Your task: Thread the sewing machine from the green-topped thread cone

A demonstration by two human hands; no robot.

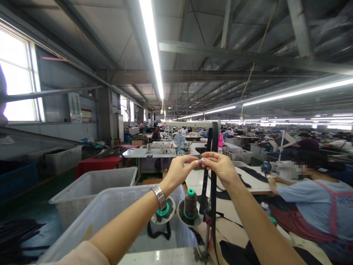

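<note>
Raised in front of me, my left hand (178, 170) and my right hand (220, 167) meet fingertip to fingertip, each closed in a pinch. Whatever they pinch is too small or too thin to make out. Just beyond the fingers, black straps (214, 206) hang from the pale crossbar (187, 124) of a thread stand; one strap has a row of small holes. Below the hands stands a dark cone of thread (190, 206) with a green top. Another thread cone (163, 211) sits beside it, partly hidden behind my left wrist, which wears a metal watch (159, 197).
A large white plastic bin (110, 200) stands at left, with another bin (93, 180) behind it. At right a co-worker (311, 198) sits at a sewing machine (281, 170). Black fabric pieces (239, 254) lie on the table at lower right. More worktables stretch away behind.
</note>
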